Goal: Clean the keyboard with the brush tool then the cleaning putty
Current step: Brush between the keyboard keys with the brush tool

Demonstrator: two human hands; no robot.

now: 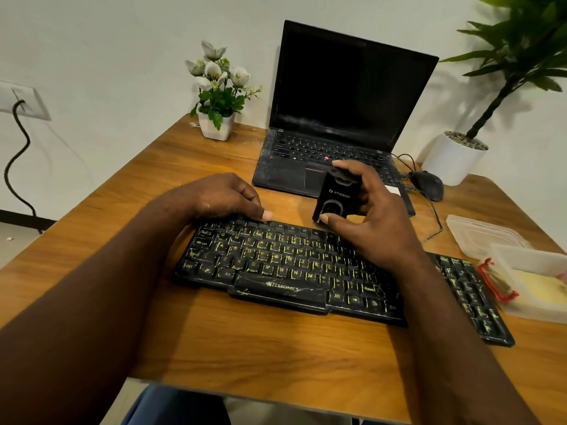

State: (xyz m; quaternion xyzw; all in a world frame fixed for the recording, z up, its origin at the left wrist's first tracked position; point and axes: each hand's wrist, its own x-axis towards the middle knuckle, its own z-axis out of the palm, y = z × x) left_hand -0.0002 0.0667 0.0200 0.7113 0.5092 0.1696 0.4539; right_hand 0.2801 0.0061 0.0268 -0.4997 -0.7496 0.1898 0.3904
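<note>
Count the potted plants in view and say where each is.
2. A small flowering plant on the table, left of the laptop; a taller leafy plant in a round white pot at the far right, behind the mouse. None looks hidden.

The keyboard (pixel 291 271) lies across the middle of the table (pixel 245 348), nearer its front edge. Behind it stands the laptop (pixel 337 118), with the flower pot (pixel 214 125) at the far left corner and the mouse (pixel 428 184) just right of the laptop. A container (pixel 534 283) sits at the right edge, a lid (pixel 481 234) behind it.
</note>
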